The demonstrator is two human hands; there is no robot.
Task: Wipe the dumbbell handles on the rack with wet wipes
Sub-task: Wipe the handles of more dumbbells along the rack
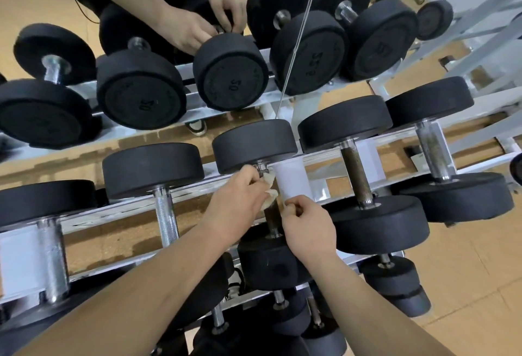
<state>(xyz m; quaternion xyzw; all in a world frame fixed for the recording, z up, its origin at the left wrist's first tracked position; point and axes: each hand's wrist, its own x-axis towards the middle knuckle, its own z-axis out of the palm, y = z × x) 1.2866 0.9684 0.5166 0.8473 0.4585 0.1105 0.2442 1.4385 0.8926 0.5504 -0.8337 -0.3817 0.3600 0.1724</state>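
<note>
The dumbbell handle (pixel 271 218) being wiped lies on the upper tier of the rack (pixel 93 214), middle of the row, running from the far black head toward the near one. A wet wipe (pixel 269 190), already stained yellow-brown, is wrapped on its upper half; the knurled top and the brown lower stretch show bare.

By the look of it, the job is partway. The 2 handles to its left (pixel 166 214) gleam silver and are probably done. The 2 to its right (pixel 356 175) look brown and dull, so they are likely waiting, as are the short handles on the lower tier (pixel 279 297).

The left hand (pixel 237 200) has its grip clamped round wipe and handle together, fingers curled over the far side. The right hand (pixel 308 223) has thumb and forefinger drawn together at the lower edge of a white piece (pixel 293 180) just beside the handle, apparently pinching it.

A mirror (pixel 42 2) behind the rack repeats the row.
</note>
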